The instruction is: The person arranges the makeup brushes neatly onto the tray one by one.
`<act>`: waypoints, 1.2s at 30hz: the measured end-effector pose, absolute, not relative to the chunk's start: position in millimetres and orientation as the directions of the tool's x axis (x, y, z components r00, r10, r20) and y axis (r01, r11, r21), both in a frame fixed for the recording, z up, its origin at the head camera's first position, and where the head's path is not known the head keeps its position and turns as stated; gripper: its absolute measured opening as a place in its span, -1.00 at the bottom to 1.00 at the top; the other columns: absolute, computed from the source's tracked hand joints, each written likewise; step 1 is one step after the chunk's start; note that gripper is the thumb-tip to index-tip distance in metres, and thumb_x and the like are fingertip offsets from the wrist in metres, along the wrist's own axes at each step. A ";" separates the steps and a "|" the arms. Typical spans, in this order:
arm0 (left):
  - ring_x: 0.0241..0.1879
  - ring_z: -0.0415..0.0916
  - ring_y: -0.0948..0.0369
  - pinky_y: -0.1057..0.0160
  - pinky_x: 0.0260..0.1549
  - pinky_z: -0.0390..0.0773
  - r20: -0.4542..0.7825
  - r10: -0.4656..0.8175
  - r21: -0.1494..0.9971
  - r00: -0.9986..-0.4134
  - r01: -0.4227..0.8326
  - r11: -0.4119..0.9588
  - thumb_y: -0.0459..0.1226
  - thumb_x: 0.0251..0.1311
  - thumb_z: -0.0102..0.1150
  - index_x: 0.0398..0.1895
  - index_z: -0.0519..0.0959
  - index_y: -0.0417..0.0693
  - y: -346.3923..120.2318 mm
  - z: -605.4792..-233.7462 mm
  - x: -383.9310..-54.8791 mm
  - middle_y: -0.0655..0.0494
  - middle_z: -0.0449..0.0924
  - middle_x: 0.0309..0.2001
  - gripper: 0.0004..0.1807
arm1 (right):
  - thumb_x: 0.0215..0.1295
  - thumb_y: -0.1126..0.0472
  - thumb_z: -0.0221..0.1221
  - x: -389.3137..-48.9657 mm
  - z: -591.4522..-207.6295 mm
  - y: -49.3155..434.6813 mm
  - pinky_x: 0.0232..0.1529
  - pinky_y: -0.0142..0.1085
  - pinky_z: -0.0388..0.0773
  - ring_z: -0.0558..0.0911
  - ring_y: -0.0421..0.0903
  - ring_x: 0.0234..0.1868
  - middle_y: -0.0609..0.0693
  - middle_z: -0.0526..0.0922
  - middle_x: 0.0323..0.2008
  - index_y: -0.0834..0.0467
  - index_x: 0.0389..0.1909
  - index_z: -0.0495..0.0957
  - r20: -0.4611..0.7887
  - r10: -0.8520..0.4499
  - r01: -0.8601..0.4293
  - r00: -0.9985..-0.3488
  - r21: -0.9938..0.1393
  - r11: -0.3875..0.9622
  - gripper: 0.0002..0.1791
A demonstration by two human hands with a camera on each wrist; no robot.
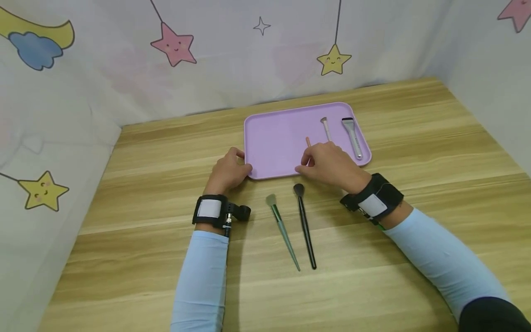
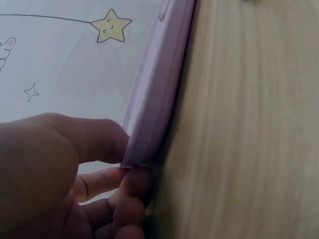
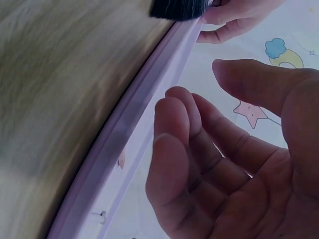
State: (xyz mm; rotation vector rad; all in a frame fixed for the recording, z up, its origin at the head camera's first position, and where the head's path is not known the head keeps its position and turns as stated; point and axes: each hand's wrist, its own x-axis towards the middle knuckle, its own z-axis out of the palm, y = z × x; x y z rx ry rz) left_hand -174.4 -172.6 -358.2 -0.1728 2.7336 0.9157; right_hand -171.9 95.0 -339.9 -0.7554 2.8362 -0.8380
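My left hand (image 1: 229, 170) grips the near left corner of a purple tray (image 1: 274, 143). In the left wrist view its thumb lies over the tray's rim (image 2: 157, 84), with the other fingers curled against the outside. My right hand (image 1: 327, 163) hovers over the tray's near edge, and in the right wrist view its loosely bent fingers hold nothing. On the tray lie a silver makeup brush (image 1: 352, 138) and a small white-handled makeup brush (image 1: 325, 128). A thin orange-tipped piece (image 1: 308, 141) shows beside the right hand, which hides its rest.
In front of the tray, a green makeup brush (image 1: 283, 233) and a black makeup brush (image 1: 305, 226) lie side by side on the wooden table (image 1: 157, 193). A white curtain (image 1: 232, 74) with printed stars hangs behind the table.
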 end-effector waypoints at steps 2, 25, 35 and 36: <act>-0.27 0.38 0.00 0.16 -0.31 0.30 -0.274 -0.034 0.576 -0.961 -0.193 0.794 -0.12 0.31 0.12 0.28 0.35 -0.09 -172.3 -358.1 -174.6 -0.14 0.45 -0.18 -0.48 | 0.28 0.12 0.35 -171.6 -339.5 95.4 -0.36 -0.19 0.48 0.59 -0.09 -0.43 -0.04 0.68 -0.46 0.21 -0.32 0.74 0.039 -0.486 -0.430 -0.873 -0.533 0.729 -0.79; -0.37 0.35 0.05 0.17 -0.36 0.28 -0.286 -0.032 0.588 -0.958 -0.202 0.784 -0.13 0.30 0.11 0.29 0.34 -0.10 -172.8 -359.4 -174.0 -0.04 0.34 -0.37 -0.47 | 0.31 0.11 0.35 -160.9 -330.5 96.5 -0.49 -0.25 0.48 0.54 -0.15 -0.55 -0.04 0.66 -0.50 0.22 -0.32 0.74 -0.075 -0.546 -0.434 -0.834 -0.522 0.734 -0.78; -0.31 0.37 0.02 0.15 -0.31 0.30 -0.284 -0.027 0.589 -0.959 -0.196 0.784 -0.13 0.30 0.10 0.30 0.33 -0.10 -173.3 -359.5 -175.4 -0.09 0.39 -0.28 -0.46 | 0.29 0.02 0.36 -157.9 -327.5 96.4 -0.53 -0.27 0.43 0.49 -0.16 -0.57 -0.09 0.61 -0.55 0.16 -0.40 0.72 -0.143 -0.555 -0.422 -0.819 -0.505 0.753 -0.74; -0.32 0.37 0.02 0.15 -0.31 0.30 -0.282 -0.025 0.587 -0.959 -0.193 0.786 -0.13 0.30 0.10 0.31 0.33 -0.11 -173.6 -359.4 -175.6 -0.08 0.37 -0.29 -0.46 | 0.29 0.02 0.36 -157.9 -327.2 96.6 -0.53 -0.27 0.42 0.49 -0.16 -0.58 -0.09 0.60 -0.56 0.15 -0.41 0.72 -0.145 -0.559 -0.425 -0.817 -0.504 0.752 -0.74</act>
